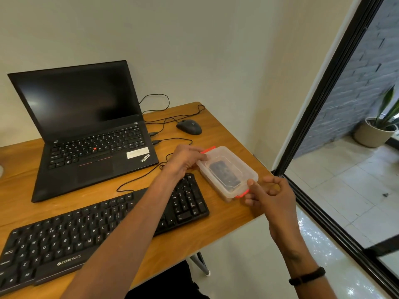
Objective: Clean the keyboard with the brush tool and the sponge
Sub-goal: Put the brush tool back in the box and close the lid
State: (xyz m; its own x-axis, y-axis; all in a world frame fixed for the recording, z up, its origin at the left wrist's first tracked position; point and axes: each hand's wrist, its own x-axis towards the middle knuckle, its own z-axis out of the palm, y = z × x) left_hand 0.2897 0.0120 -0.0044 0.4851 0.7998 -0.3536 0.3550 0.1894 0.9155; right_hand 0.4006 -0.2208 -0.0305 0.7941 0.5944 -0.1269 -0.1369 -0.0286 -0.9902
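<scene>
A black Zebronics keyboard (75,238) lies along the front of the wooden desk (226,130). To its right stands a clear plastic box (228,171) with red clips and its lid on; a dark object shows through the lid. My left hand (185,158) reaches across the keyboard, its fingers curled on the box's far end by the red clip. At the box's near end, my right hand (267,190) pinches the near red clip (242,194) with thumb and fingertip. No brush or sponge is plainly in view.
An open black laptop (86,130) sits at the back left, with a black mouse (189,126) and loose cables (172,143) behind the box. The desk's right edge is close to the box. A glass door frame (319,117) stands to the right.
</scene>
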